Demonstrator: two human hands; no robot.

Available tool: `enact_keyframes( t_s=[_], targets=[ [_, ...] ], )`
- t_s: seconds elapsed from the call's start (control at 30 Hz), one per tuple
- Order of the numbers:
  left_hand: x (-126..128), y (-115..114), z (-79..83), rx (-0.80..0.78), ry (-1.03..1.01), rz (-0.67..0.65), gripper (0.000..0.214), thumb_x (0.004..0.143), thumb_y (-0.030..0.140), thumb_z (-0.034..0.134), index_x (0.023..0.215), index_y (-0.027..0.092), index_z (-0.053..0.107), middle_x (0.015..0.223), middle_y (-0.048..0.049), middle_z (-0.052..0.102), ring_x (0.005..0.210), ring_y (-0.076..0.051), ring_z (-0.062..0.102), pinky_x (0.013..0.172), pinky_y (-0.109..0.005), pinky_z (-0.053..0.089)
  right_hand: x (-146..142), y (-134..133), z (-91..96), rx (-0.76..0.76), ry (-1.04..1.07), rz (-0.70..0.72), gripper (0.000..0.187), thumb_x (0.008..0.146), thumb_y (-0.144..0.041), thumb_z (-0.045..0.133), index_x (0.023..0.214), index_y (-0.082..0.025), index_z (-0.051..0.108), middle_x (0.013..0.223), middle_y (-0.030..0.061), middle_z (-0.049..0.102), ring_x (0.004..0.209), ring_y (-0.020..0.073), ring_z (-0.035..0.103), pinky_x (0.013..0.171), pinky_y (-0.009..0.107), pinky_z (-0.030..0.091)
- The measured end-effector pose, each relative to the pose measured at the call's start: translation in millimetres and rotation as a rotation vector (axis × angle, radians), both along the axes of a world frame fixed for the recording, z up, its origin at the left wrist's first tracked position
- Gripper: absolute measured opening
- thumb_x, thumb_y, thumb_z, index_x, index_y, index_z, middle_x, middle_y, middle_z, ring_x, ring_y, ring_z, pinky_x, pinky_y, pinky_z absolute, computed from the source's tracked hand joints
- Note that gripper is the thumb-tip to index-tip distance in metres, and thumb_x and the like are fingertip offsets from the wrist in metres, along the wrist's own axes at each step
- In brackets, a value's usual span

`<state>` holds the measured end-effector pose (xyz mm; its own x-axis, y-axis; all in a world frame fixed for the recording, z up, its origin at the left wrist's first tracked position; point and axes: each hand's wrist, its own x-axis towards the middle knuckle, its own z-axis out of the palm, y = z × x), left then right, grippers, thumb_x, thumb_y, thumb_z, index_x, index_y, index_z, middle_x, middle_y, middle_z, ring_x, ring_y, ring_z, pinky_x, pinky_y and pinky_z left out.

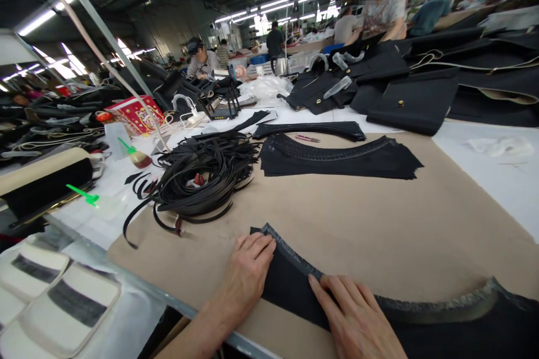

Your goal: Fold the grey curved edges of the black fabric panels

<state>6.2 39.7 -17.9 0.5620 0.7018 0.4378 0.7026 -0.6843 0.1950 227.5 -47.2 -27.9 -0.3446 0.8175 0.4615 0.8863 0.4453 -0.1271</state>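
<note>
A curved black leather panel (442,322) lies on the brown paper sheet (379,224) at the near edge of the table. My left hand (248,275) rests flat on its left end, fingers stretched toward the corner. My right hand (357,317) lies flat on the panel just to the right, fingers pointing along the upper stitched edge. Neither hand grips anything.
A tangle of black straps (202,176) sits left of centre. A stack of curved black panels (337,157) lies beyond, with pink snips (307,138). Glue bottles with green nozzles (101,202) stand left. Black bags (404,98) pile at the right rear, where other people work.
</note>
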Motion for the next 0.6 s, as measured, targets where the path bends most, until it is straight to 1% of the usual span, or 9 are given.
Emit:
enact_keyframes(
  t_s=[0.07,0.13,0.2,0.23,0.3,0.37,0.4,0.5,0.6],
  targets=[
    [-3.3,2.2,8.7,-0.107,0.014,-0.013,0.028,0.09,0.014,0.05,0.115,0.021,0.061,0.116,-0.004,0.066,0.106,-0.021,0.056,0.091,-0.041,0.039,0.1,0.3,1.5,-0.015,0.023,0.009,0.049,0.065,-0.005,0.052,0.112,-0.019,0.061,0.09,0.0027,0.063,0.081,0.0194,0.053,0.074,0.033,0.042],
    [-6.0,7.9,19.6,-0.244,-0.002,-0.012,0.02,0.089,0.017,0.054,0.105,0.024,0.064,0.108,-0.0012,0.068,0.102,-0.02,0.057,0.09,-0.04,0.039,0.0,1.9,4.4,-0.054,0.066,0.013,0.046,0.068,-0.005,0.052,0.11,-0.021,0.061,0.092,0.0028,0.063,0.083,0.0194,0.054,0.074,0.032,0.042],
    [-7.4,16.5,30.5,-0.332,-0.041,0.023,0.016,0.087,0.017,0.058,0.098,0.025,0.066,0.103,0.0,0.068,0.102,-0.019,0.056,0.09,-0.039,0.038,-2.0,6.1,8.9,-0.106,0.114,-0.009,0.042,0.074,-0.005,0.05,0.111,-0.023,0.061,0.1,0.004,0.063,0.088,0.0203,0.055,0.076,0.033,0.042],
    [-7.5,21.4,35.3,-0.346,-0.06,0.044,0.018,0.086,0.015,0.059,0.1,0.025,0.065,0.106,-0.0004,0.067,0.105,-0.019,0.055,0.092,-0.039,0.037,-4.3,9.4,11.7,-0.14,0.134,-0.029,0.04,0.078,-0.007,0.049,0.114,-0.023,0.059,0.105,0.0052,0.062,0.091,0.0211,0.055,0.078,0.035,0.043],
    [-6.4,31.8,42.9,-0.361,-0.067,0.055,0.029,0.084,0.013,0.06,0.111,0.024,0.061,0.119,-0.0024,0.062,0.113,-0.02,0.05,0.096,-0.039,0.034,-12.3,18.4,18.9,-0.231,0.159,-0.079,0.038,0.086,-0.013,0.047,0.123,-0.021,0.054,0.113,0.0083,0.06,0.097,0.023,0.054,0.083,0.038,0.042],
    [-4.6,42.0,48.0,-0.418,-0.012,0.001,0.038,0.082,0.012,0.062,0.118,0.024,0.057,0.124,-0.0032,0.06,0.116,-0.02,0.048,0.097,-0.04,0.033,-24.2,30.0,28.0,-0.35,0.171,-0.133,0.039,0.09,-0.02,0.049,0.128,-0.017,0.049,0.115,0.0111,0.06,0.101,0.025,0.054,0.087,0.042,0.041],
    [-3.8,47.0,49.9,-0.452,0.03,-0.037,0.039,0.081,0.013,0.063,0.118,0.024,0.056,0.121,-0.0029,0.061,0.115,-0.02,0.049,0.097,-0.04,0.032,-31.0,36.2,33.0,-0.411,0.173,-0.165,0.039,0.09,-0.023,0.05,0.128,-0.015,0.049,0.115,0.0119,0.06,0.103,0.0259,0.054,0.089,0.043,0.041],
    [-1.5,60.4,54.8,-0.512,0.168,-0.142,0.035,0.079,0.017,0.065,0.112,0.026,0.06,0.109,-0.0012,0.064,0.109,-0.021,0.051,0.094,-0.041,0.03,-49.9,53.6,46.9,-0.539,0.17,-0.252,0.039,0.087,-0.023,0.055,0.125,-0.015,0.051,0.113,0.0123,0.062,0.105,0.0277,0.055,0.09,0.044,0.039],
    [1.6,71.3,60.4,-0.522,0.282,-0.188,0.026,0.077,0.019,0.066,0.102,0.027,0.064,0.101,-0.0004,0.062,0.107,-0.022,0.051,0.09,-0.042,0.029,-60.7,66.4,54.3,-0.621,0.184,-0.294,0.03,0.084,-0.021,0.058,0.114,-0.017,0.057,0.106,0.0097,0.064,0.101,0.0273,0.056,0.087,0.042,0.038]
  ],
)
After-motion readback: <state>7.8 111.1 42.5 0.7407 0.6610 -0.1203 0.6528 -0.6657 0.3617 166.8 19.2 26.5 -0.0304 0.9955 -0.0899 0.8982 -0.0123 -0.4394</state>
